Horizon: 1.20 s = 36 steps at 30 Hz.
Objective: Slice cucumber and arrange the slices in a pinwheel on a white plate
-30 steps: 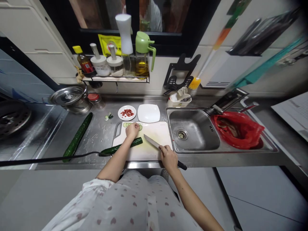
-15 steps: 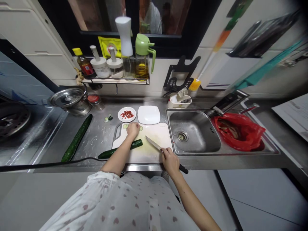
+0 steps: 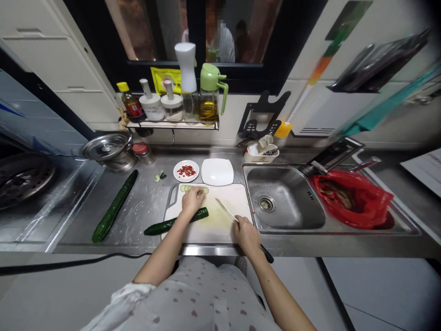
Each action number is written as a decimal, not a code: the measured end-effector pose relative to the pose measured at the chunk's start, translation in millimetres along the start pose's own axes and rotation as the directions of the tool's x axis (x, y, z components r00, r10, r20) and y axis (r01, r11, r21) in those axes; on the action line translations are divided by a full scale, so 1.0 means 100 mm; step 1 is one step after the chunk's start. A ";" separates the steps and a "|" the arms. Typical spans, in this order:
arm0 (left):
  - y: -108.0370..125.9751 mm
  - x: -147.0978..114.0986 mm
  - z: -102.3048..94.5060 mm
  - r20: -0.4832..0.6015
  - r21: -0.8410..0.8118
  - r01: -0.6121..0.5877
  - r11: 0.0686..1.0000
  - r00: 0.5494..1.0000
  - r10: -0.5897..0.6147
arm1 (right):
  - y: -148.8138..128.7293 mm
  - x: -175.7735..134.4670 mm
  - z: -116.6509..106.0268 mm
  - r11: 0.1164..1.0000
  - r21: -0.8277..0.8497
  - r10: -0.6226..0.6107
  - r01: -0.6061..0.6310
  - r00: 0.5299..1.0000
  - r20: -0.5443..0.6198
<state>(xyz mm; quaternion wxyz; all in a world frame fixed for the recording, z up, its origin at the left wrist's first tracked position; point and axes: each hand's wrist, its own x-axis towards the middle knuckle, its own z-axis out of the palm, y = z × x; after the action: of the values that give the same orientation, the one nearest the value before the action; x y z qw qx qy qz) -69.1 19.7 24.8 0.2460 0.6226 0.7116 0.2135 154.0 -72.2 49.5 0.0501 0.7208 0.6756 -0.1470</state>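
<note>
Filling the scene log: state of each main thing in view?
Right hand, closed on knife
Knife, held
Cucumber slices, cut, on board
Left hand, by slices, grip unclear
Board cucumber, cut at one end
Other cucumber, whole
Small plate, holding red pieces
Pot, lidded
Red-lidded jar, shut
Oil bottle, partly full
Red bag, open

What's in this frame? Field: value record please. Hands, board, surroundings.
Left hand: at cucumber slices, far side of board; grip unclear
Right hand: holding knife, tip pointing away from body
Board: second cucumber lying partly on it
Behind board: small plate with red pieces; white plate
Left: another cucumber
Right: sink; red bag beyond
</note>
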 end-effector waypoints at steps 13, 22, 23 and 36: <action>-0.51 -0.82 -0.37 0.093 0.124 -0.073 0.990 0.994 0.062 | -0.01 0.11 0.00 0.996 -0.076 -0.038 0.044 0.996 0.078; -0.72 -0.88 -0.41 0.199 0.205 -0.109 0.973 0.978 0.068 | 0.00 0.17 0.01 0.994 -0.073 -0.069 0.079 0.989 0.133; -0.72 -0.88 -0.40 0.202 0.206 -0.115 0.972 0.977 0.073 | 0.00 0.17 0.01 0.994 -0.072 -0.068 0.078 0.988 0.135; -0.93 -0.77 -0.55 -0.119 0.120 0.148 0.982 0.984 -0.134 | -0.02 0.17 0.00 0.994 -0.082 -0.059 0.074 0.983 0.174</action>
<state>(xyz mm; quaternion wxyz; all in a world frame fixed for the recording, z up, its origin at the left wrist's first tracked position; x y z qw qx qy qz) -167.3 -68.7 17.9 0.1802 0.5722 0.7788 0.1832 152.8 -55.3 44.9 0.1350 0.6795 0.6982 -0.1802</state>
